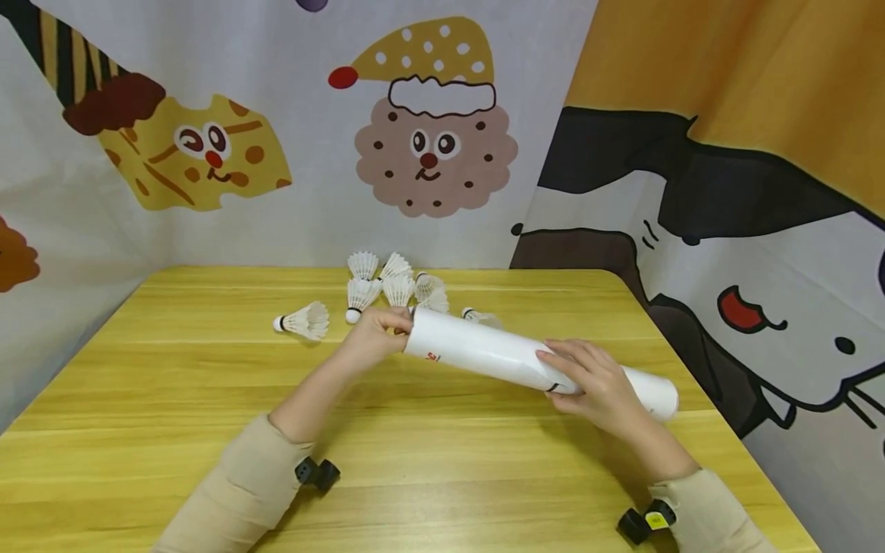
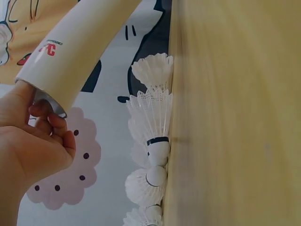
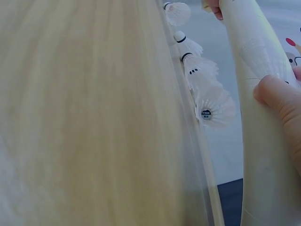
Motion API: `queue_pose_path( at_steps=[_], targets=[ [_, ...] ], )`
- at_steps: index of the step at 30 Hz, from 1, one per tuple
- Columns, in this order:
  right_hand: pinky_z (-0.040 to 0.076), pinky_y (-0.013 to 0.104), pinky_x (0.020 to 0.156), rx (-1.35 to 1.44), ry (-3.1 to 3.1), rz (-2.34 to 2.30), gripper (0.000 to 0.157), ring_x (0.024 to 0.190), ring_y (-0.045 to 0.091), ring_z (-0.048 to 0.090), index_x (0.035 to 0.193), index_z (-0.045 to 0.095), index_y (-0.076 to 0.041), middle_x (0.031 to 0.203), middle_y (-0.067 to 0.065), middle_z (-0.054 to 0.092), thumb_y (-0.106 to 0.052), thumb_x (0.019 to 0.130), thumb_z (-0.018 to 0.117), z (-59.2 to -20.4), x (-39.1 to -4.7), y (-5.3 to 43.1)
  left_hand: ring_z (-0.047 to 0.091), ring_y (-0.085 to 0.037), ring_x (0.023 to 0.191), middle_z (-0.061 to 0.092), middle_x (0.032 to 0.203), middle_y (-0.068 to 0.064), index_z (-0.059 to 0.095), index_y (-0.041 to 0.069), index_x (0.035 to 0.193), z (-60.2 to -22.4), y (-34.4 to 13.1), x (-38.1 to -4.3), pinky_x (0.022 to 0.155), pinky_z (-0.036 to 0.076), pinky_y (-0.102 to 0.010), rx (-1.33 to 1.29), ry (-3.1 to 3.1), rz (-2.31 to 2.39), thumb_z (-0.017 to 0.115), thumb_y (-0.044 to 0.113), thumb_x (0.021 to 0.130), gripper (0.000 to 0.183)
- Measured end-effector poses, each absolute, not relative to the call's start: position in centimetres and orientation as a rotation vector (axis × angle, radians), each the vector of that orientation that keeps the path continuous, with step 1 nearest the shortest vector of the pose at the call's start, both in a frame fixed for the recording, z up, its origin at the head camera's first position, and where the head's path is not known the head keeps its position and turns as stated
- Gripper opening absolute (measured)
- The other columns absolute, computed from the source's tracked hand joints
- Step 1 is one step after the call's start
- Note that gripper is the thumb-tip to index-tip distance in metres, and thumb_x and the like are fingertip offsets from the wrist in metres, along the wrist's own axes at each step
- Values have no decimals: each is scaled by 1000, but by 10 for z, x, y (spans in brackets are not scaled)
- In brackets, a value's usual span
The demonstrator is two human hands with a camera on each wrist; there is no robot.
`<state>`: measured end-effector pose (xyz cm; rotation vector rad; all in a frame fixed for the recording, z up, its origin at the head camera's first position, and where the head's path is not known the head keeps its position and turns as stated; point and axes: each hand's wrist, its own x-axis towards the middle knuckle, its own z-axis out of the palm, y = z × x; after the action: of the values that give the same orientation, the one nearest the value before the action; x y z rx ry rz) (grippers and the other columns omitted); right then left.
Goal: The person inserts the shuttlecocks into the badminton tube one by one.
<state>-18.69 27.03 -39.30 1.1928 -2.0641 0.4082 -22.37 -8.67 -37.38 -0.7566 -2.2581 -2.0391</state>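
Note:
A long white shuttlecock tube [image 1: 484, 349] slants above the table, its open end toward the left. My right hand [image 1: 598, 380] grips it around the middle, the thumb [image 3: 277, 96] lying along its side in the right wrist view. At the open end is my left hand [image 1: 376, 334]. In the left wrist view, fingertips [image 2: 26, 92] reach inside the metal-edged mouth while other fingers [image 2: 69, 141] curl just outside; I cannot tell whether they pinch anything within. White feather shuttlecocks [image 1: 399, 290] stand and lie in a cluster behind the tube.
A single shuttlecock [image 1: 306, 321] lies on its side left of the cluster. Another shuttlecock [image 1: 480, 316] lies to the right, partly covered by the tube. The wooden table [image 1: 415, 476] ends at the back against a printed curtain [image 1: 276, 230]. Black wrist cameras [image 1: 318, 474] are strapped over the sleeves.

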Motion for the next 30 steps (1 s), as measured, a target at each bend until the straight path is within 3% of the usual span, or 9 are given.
queue_pose_path(
  at_steps=[4, 7, 12, 19, 25, 30],
  targets=[
    [39, 41, 80, 1198, -2058, 421, 46, 100, 29, 53, 119, 59, -10, 116, 11, 56, -36, 81, 59, -392, -188, 271, 49, -18, 83, 59, 83, -4, 68, -9, 84, -372, -92, -223, 69, 45, -28, -752, -2296, -2045, 61, -13, 73, 14],
    [40, 41, 79, 1189, -2057, 425, 46, 100, 29, 53, 119, 59, -9, 117, 11, 56, -37, 82, 58, -392, -189, 273, 48, -19, 86, 61, 85, -4, 69, -3, 90, -370, -99, -226, 74, 43, -31, -782, -2317, -2035, 66, 0, 79, 12],
    [39, 41, 78, 1167, -2058, 425, 47, 100, 30, 53, 119, 59, -9, 117, 12, 56, -38, 83, 57, -393, -190, 278, 48, -21, 83, 59, 84, -7, 71, 5, 93, -366, -115, -233, 78, 36, -39, -782, -2315, -1919, 69, 16, 79, 18],
    [38, 41, 79, 1171, -2065, 426, 47, 101, 29, 52, 119, 59, -9, 117, 11, 56, -37, 82, 59, -393, -192, 280, 50, -18, 92, 60, 99, -1, 70, 15, 98, -361, -138, -242, 78, 39, -40, -620, -2370, -1775, 69, 28, 79, 23],
    [38, 40, 79, 1167, -2072, 419, 47, 101, 29, 52, 120, 58, -10, 117, 11, 56, -37, 82, 59, -392, -192, 280, 45, -21, 91, 60, 99, -5, 67, 8, 105, -362, -159, -255, 77, 34, -39, -484, -2383, -1694, 68, 25, 80, 30],
    [38, 40, 80, 1165, -2082, 418, 47, 101, 29, 52, 120, 58, -10, 117, 11, 56, -38, 82, 58, -392, -191, 280, 45, -21, 90, 61, 102, -12, 66, 4, 107, -370, -173, -276, 72, 35, -35, -441, -2419, -1572, 66, 22, 82, 30]
  ],
)
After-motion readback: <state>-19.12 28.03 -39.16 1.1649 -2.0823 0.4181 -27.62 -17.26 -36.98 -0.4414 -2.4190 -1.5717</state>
